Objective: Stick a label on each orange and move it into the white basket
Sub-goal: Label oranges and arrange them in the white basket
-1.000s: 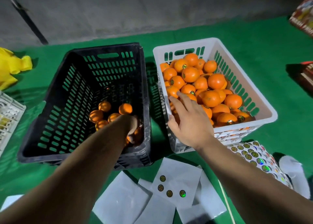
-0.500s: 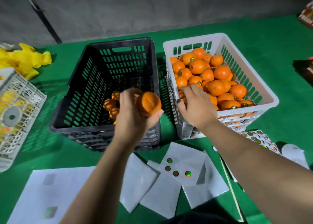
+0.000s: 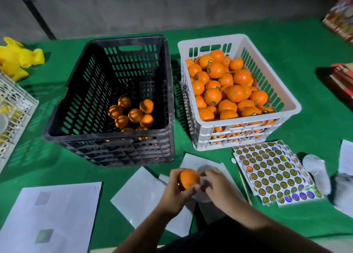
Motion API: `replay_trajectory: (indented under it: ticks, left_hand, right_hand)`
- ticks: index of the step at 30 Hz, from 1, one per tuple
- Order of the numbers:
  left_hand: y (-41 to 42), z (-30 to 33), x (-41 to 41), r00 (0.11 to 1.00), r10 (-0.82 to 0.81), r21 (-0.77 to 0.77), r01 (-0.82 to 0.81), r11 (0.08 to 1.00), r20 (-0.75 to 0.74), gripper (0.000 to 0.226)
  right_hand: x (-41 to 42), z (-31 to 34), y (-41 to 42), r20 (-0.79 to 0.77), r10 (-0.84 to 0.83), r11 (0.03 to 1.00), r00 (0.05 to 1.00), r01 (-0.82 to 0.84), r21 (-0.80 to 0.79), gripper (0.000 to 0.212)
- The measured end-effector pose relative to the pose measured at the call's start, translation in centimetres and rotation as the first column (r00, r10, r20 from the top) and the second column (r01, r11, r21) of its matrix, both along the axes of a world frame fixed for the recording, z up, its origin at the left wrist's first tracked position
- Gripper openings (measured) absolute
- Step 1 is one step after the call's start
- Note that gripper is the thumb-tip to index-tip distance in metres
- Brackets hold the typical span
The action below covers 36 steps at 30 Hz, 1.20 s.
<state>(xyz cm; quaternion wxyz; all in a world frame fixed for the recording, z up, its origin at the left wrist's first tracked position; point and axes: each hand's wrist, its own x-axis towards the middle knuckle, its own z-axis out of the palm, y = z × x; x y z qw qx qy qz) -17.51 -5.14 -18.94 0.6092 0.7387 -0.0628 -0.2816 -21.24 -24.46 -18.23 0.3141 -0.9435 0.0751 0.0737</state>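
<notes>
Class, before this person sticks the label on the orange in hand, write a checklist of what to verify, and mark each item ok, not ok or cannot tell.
1. Orange held firmly: ok, the left hand has a grip round it above the backing sheets.
2. Label ready on the right hand: cannot tell, its fingertips meet the orange and hide any label.
3. Orange still bare: cannot tell, only one side shows.
4. Spare labels within reach: ok, the label sheet lies just right of the hands.
5. Room in the white basket: ok, its far end beyond the pile shows bare bottom.
6. More fruit to do: ok, oranges remain in the black crate.
</notes>
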Motion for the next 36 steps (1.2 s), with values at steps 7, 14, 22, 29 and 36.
replay_trajectory:
  ticks: [7, 14, 22, 29, 36]
  left_hand:
    - [0.3, -4.1, 1.2, 0.976, -0.126, 0.059, 0.138, 0.989, -0.179, 0.099]
    - [0.4, -5.1, 0.9, 0.977, -0.168, 0.071, 0.179, 0.981, -0.130, 0.108]
    - [0.4, -5.4, 0.8, 0.983, -0.165, 0.076, 0.171, 0.982, -0.086, 0.092]
    - [0.4, -5.7, 0.7, 0.983, -0.157, 0.058, 0.163, 0.985, -0.095, 0.089]
    - [0.3, -5.9, 0.7, 0.984, -0.162, 0.091, 0.169, 0.981, -0.077, 0.091]
  right_hand:
    - [-0.9, -3.7, 0.3, -0.186, 0.214, 0.925, 0.959, -0.260, -0.275, 0.028]
    - [-0.9, -4.8, -0.3, -0.160, 0.252, 0.899, 0.954, -0.293, -0.327, 0.030]
    - [-1.2, -5.0, 0.0, -0.186, 0.229, 0.894, 0.956, -0.282, -0.348, 0.024]
    - [-0.6, -4.6, 0.3, -0.182, 0.195, 0.910, 0.964, -0.247, -0.333, 0.028]
    - [-1.0, -4.3, 0.7, -0.184, 0.179, 0.902, 0.967, -0.235, -0.362, 0.023]
